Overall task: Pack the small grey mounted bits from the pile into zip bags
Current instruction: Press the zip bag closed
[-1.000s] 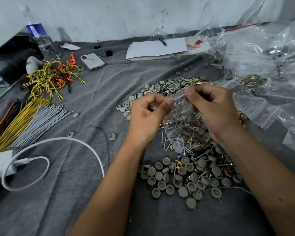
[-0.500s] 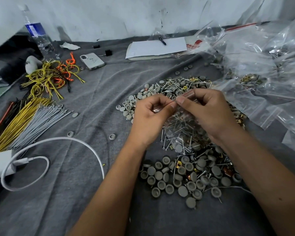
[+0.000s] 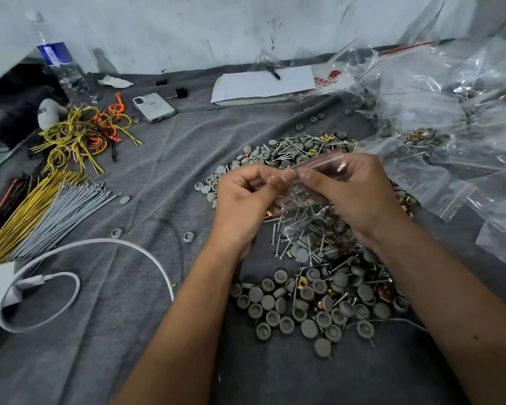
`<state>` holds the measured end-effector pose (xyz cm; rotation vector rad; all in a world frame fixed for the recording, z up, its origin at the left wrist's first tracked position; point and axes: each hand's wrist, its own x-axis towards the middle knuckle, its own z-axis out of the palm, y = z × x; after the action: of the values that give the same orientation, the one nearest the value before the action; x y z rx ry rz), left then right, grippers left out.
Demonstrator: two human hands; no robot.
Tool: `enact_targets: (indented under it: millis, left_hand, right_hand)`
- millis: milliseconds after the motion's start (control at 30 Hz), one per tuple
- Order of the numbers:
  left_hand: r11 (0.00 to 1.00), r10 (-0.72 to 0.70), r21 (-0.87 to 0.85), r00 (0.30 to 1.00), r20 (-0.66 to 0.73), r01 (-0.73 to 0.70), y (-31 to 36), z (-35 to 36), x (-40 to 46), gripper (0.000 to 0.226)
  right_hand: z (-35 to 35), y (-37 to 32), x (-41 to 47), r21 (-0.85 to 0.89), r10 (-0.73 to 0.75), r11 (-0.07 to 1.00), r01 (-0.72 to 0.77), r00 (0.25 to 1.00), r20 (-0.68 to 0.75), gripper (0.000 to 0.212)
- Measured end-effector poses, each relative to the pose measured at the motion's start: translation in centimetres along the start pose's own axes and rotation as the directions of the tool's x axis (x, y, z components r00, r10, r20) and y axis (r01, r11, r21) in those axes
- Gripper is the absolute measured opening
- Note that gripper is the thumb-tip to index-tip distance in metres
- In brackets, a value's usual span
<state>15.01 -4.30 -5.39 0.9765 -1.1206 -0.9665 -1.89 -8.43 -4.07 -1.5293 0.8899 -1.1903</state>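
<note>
A small clear zip bag [image 3: 307, 211] with a red seal strip hangs between both hands above the pile, filled with thin metal shanks and grey heads. My left hand [image 3: 246, 200] pinches the bag's top edge at its left end. My right hand [image 3: 351, 194] pinches the same top edge beside it, thumb and forefinger meeting close to the left fingers. The pile of small grey mounted bits [image 3: 310, 305] spreads on the grey cloth below and behind the hands, mixed with brass clips.
Heaps of clear zip bags [image 3: 450, 118] fill the right side. On the left lie yellow and grey wire bundles [image 3: 50, 206], a white charger cable [image 3: 79, 258], a phone [image 3: 154, 107] and a water bottle [image 3: 62, 68]. A notepad with a pen [image 3: 263, 83] lies at the back.
My two hands have drawn closer together along the bag's top edge, and the bag has shifted slightly down and to the right.
</note>
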Motion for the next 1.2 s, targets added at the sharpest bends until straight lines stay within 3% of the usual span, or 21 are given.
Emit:
enact_targets:
  millis: [167, 233, 300, 400, 533, 600, 667, 767, 867, 967, 1133, 1200]
  left_hand:
    - [0.991, -0.131, -0.01, 0.988, 0.082, 0.133, 0.0, 0.2, -0.3, 0.02]
    - [0.99, -0.071, 0.129, 0.989, 0.131, 0.054, -0.4, 0.6, -0.8, 0.01]
    - [0.962, 0.025, 0.267, 0.989, 0.147, -0.064, -0.8, 1.3, -1.1, 0.01]
    - [0.958, 0.105, 0.256, 0.988, 0.109, -0.13, -0.7, 1.4, -1.2, 0.014]
    - [0.989, 0.099, 0.115, 0.994, -0.037, -0.094, 0.3, 1.4, -1.2, 0.016]
    - [0.988, 0.112, 0.122, 0.989, -0.101, -0.1, 0.7, 2.2, -0.8, 0.018]
    - [0.984, 0.115, 0.152, 0.984, -0.136, -0.094, 1.1, 3.8, 0.0, 0.013]
    - [0.996, 0.002, 0.088, 0.984, -0.178, 0.014, 1.3, 7.2, 1.7, 0.002]
    - [0.991, -0.13, 0.014, 0.978, -0.163, 0.134, 0.8, 11.4, 4.0, 0.004]
    - [0.978, -0.151, 0.123, 0.978, -0.142, 0.169, -0.2, 15.7, 6.9, 0.011]
    - [0.963, -0.093, 0.235, 0.983, -0.161, 0.13, -0.9, 20.9, 12.0, 0.017]
    - [0.908, -0.021, 0.408, 0.98, -0.198, 0.102, -1.1, 22.1, 13.3, 0.01]
  right_hand:
    - [-0.7, -0.4, 0.3, 0.113, 0.003, 0.994, 0.011, 0.993, -0.116, 0.008]
    - [-0.8, -0.4, 0.4, 0.199, 0.012, 0.98, 0.02, 0.988, -0.156, 0.007]
    - [-0.7, -0.5, 0.4, 0.247, 0.013, 0.968, 0.035, 0.982, -0.188, 0.022]
    - [-0.8, -0.8, 0.3, 0.258, 0.026, 0.966, 0.02, 0.984, -0.176, 0.018]
    - [-1.3, -1.0, 0.3, 0.165, 0.03, 0.986, -0.019, 0.998, -0.063, 0.031]
    - [-1.8, -1.1, 0.4, 0.071, 0.02, 0.997, -0.016, 0.999, -0.047, 0.027]
    - [-2.9, -1.2, 0.7, -0.039, 0.01, 0.999, -0.015, 0.994, -0.112, 0.011]
    - [-5.6, -0.9, 1.3, -0.168, 0.022, 0.983, -0.076, 0.953, -0.301, 0.015]
    - [-9.7, -0.4, 1.9, -0.271, -0.059, 0.96, -0.065, 0.903, -0.426, 0.022]
    - [-14.1, 0.2, 2.9, -0.365, -0.09, 0.923, -0.12, 0.857, -0.508, 0.026]
    - [-19.0, 0.3, 7.2, -0.355, -0.084, 0.917, -0.181, 0.782, -0.618, 0.02]
    - [-20.2, 0.2, 9.1, -0.319, -0.026, 0.922, -0.22, 0.787, -0.616, 0.018]
